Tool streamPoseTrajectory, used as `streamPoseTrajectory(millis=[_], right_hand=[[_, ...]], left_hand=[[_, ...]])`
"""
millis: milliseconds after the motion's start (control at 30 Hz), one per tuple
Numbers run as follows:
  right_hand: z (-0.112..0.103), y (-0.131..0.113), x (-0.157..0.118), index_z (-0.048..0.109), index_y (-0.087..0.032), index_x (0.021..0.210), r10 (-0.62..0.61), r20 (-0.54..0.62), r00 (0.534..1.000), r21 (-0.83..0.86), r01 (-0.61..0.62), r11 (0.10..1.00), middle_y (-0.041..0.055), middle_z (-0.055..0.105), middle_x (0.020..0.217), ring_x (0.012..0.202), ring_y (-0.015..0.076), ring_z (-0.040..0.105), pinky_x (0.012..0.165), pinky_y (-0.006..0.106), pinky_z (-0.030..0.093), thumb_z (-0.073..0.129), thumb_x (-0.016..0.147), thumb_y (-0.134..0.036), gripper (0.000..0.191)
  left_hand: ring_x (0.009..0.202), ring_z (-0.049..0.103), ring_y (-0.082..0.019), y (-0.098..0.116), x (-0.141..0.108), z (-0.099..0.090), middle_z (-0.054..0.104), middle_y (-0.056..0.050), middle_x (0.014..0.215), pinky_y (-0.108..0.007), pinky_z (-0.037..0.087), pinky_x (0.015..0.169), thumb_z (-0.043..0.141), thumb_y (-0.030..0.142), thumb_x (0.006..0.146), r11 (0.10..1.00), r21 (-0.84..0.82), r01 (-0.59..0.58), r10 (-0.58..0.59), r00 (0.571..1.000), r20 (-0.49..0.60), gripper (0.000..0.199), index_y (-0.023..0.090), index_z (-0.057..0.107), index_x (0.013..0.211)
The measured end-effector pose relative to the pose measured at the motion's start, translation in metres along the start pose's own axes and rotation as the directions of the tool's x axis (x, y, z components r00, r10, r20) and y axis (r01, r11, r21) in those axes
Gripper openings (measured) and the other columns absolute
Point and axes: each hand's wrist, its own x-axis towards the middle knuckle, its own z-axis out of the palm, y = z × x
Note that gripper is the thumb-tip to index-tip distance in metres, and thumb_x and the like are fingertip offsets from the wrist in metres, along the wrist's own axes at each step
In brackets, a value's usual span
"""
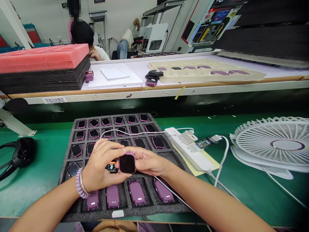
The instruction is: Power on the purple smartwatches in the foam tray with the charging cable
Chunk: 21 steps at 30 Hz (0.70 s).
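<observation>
A purple-framed watch body (127, 163) with a dark screen is held upright between both hands, over a grey foam tray (154, 206). My left hand (102, 164), with a beaded bracelet at its wrist, has its fingers around the watch's left side. A second small watch with a lit screen (111, 167) shows between the left thumb and fingers. My right hand (149, 161) pinches the watch's right edge. Several watch bodies lie screen up in the tray's upper rows; several purple ones lie back up in the front row (136, 192).
A white power strip (188, 148) with cables and a plugged-in device stands right of the tray, near a white fan (277, 145). Black goggles (18, 154) lie left. The raised shelf (135, 72) holds foam stacks, papers and a cream tray (207, 69). People are beyond it.
</observation>
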Motion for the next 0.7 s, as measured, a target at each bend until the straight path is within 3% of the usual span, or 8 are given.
streamPoseTrajectory(millis=[700], right_hand=[[0.0008, -0.0004, 0.0006, 0.064, -0.016, 0.120, 0.013, -0.002, 1.000, 0.005, -0.013, 1.000, 0.0116, 0.069, 0.104, 0.096, 0.0225, 0.066, 0.092, 0.035, 0.047, 0.086, 0.079, -0.046, 0.055]], left_hand=[[0.094, 0.068, -0.023, 0.0003, -0.0004, 0.0000, 0.071, -0.009, 0.105, -0.044, 0.044, 0.096, 0.072, 0.027, 0.078, 1.000, 0.014, 0.024, -0.024, 1.000, 0.004, 0.044, 0.022, 0.055, 0.118]])
